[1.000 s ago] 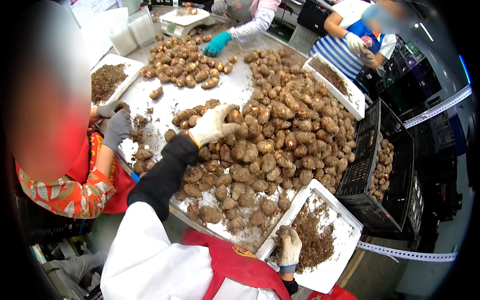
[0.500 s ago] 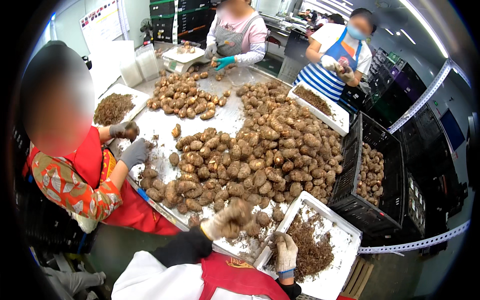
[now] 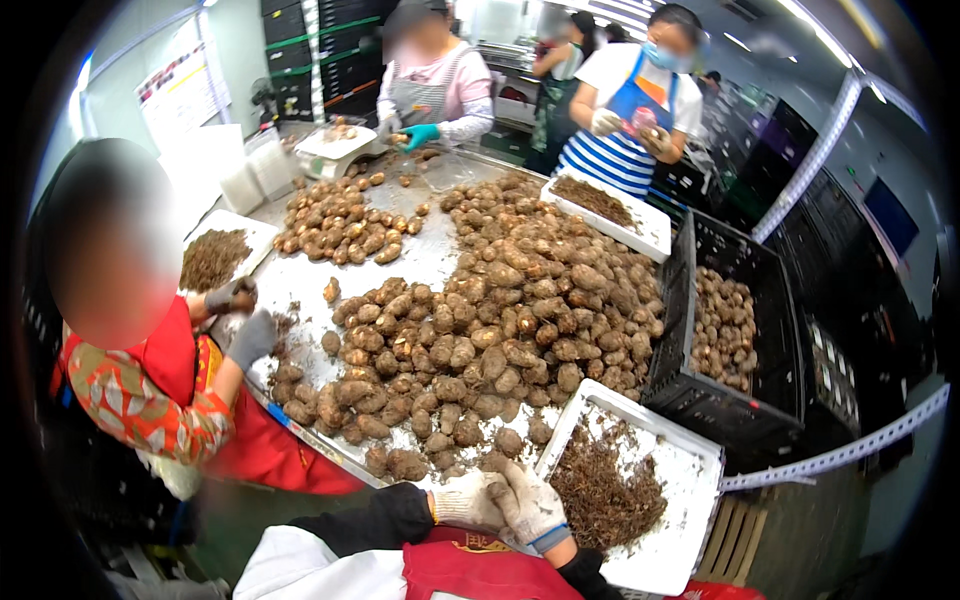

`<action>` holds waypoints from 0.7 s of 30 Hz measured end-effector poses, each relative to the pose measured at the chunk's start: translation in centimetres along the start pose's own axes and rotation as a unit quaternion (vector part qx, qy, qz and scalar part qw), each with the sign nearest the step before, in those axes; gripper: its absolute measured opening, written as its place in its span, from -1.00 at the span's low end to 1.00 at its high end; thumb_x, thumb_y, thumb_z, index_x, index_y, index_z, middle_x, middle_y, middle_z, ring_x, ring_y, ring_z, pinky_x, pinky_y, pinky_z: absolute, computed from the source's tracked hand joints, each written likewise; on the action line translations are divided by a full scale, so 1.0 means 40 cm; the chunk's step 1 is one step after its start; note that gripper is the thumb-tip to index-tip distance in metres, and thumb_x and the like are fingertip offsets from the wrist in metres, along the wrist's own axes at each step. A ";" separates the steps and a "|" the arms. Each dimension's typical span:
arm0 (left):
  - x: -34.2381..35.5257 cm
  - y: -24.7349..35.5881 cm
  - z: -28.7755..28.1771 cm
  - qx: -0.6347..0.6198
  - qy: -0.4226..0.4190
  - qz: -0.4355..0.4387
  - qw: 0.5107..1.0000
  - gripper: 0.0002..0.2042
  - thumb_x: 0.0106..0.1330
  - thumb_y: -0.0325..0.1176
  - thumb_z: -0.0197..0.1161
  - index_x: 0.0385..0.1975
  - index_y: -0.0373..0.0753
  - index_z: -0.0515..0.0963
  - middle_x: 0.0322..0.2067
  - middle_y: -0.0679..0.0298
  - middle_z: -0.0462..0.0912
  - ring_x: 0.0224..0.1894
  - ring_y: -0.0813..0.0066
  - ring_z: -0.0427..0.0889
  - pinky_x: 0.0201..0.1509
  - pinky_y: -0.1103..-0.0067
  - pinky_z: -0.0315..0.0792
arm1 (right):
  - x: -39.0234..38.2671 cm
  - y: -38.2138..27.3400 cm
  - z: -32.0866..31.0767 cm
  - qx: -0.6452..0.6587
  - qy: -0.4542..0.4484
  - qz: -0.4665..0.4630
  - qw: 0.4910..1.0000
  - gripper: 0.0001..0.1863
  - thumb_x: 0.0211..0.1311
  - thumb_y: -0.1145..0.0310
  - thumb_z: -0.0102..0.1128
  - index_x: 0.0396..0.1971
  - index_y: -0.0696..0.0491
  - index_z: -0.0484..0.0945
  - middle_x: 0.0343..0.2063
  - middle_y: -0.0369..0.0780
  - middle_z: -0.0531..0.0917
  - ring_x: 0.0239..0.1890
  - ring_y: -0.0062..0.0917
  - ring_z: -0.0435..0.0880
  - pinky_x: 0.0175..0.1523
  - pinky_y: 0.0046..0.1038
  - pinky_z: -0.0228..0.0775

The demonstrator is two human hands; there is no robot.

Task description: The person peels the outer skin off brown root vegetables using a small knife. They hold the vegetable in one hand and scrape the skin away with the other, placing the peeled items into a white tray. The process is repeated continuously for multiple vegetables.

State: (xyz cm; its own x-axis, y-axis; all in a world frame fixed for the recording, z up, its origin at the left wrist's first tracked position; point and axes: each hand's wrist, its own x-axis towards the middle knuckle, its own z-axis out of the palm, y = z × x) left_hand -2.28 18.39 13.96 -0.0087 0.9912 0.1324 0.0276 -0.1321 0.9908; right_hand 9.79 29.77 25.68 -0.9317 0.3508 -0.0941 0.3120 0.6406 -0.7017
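Note:
My left hand (image 3: 466,502), in a pale work glove with a yellow-edged cuff, is closed at the near edge of the table. My right hand (image 3: 532,510), in a similar glove with a blue cuff, presses against it, fingers bent. Anything between them is hidden by the gloves. Just beyond lie loose brown taro corms (image 3: 508,441), at the near end of a large taro heap (image 3: 530,290). Beside my right hand stands a white foam tray (image 3: 680,478) holding brown fibrous scrapings (image 3: 605,490).
A black crate (image 3: 672,310) of taro stands at the right. Cleaner taro (image 3: 335,225) lie at the far left. A co-worker in grey gloves (image 3: 252,340) works at the left; two more stand across the table. More foam trays (image 3: 655,235) of scrapings sit around it.
My left hand has come down from above the near taro to meet my right. My right hand has moved left, away from the tray's scrapings. The whole view has shifted slightly.

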 end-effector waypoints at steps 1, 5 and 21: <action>0.013 0.016 -0.010 0.134 -0.011 -0.030 0.990 -0.70 0.25 -0.03 0.28 -0.15 -0.05 0.59 -0.11 0.18 0.57 0.01 0.17 0.57 -0.01 0.36 0.52 | -0.001 0.006 -0.016 -0.003 -0.028 0.044 0.999 -0.46 0.39 0.01 -0.03 0.21 0.04 0.37 -0.10 0.10 0.62 -0.09 0.05 0.63 0.00 -0.10 0.47; 0.089 0.104 -0.035 0.514 -0.167 -0.056 0.839 -0.53 0.37 0.04 0.11 0.06 -0.22 0.52 0.03 0.08 0.58 0.13 0.16 0.54 0.15 0.35 0.46 | 0.007 0.079 -0.020 0.387 -0.040 0.123 0.913 -0.50 0.52 0.09 -0.27 0.15 0.19 0.37 -0.33 -0.07 0.65 -0.22 -0.20 0.69 -0.04 -0.34 0.57; 0.143 0.288 -0.055 0.409 0.026 0.004 0.912 -0.30 0.21 0.00 0.35 0.21 -0.38 0.33 0.02 -0.04 0.59 -0.19 -0.07 0.69 -0.18 0.27 0.60 | 0.074 0.318 0.170 0.407 0.138 0.133 0.893 -0.68 0.44 0.16 -0.09 -0.21 0.15 0.44 -0.38 0.01 0.60 -0.30 -0.15 0.60 -0.23 -0.19 0.44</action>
State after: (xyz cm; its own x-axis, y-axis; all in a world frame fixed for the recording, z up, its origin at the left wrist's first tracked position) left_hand -4.23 22.51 26.20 -0.0528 0.9855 0.1615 0.7644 -0.0642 0.6416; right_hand 9.74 34.31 11.66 -0.7278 0.6439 -0.2359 0.1725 -0.1610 -0.9718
